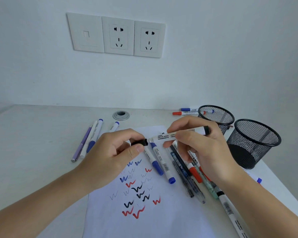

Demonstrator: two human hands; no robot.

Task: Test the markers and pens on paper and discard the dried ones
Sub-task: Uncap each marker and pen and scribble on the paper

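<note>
Left grip (113,152) pinches cap (139,142) at marker (165,136) tip; right grip (199,146) holds marker barrel above paper (144,224). Loose pens (177,160) lie under right grip, two mesh cups (253,143) far right.

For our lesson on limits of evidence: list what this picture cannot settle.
Head view:
- Marker tip: hidden inside the cap the left hand pinches; the right hand grips the barrel.
- Far basket contents: red and blue specks seen through the mesh, too small to identify.
- Pens under the right hand: upper ends hidden by it.
- Lower-right marker: cut off by the bottom edge.
</note>
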